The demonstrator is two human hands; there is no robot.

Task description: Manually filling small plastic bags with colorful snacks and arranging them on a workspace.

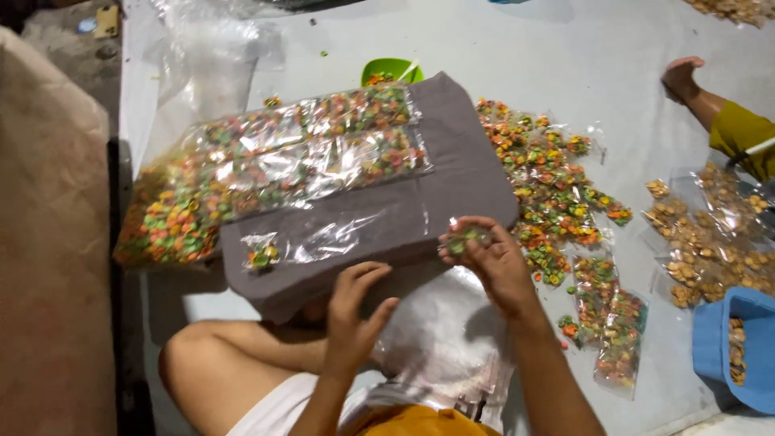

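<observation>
A grey flat board (436, 173) rests on my lap, tilted. On it lie a strip of small clear packets (323, 149) filled with multicoloured snack pieces, and a single small packet (260, 254) near its lower left. My right hand (494, 260) pinches a small clear packet (467, 239) of coloured pieces at the board's right lower edge. My left hand (355, 311) rests with fingers curled against the board's front edge, holding nothing I can see. A big clear bag (173, 214) of loose coloured pieces sits to the left of the board.
Filled small packets (557, 194) lie scattered on the white sheet to the right. Packets of brown pieces (710, 242) and a blue tub (739, 347) are at far right. Another person's foot and leg (702, 93) sit upper right. A green scoop (391, 71) lies behind the board. Empty clear bags (444, 347) lie by my knee.
</observation>
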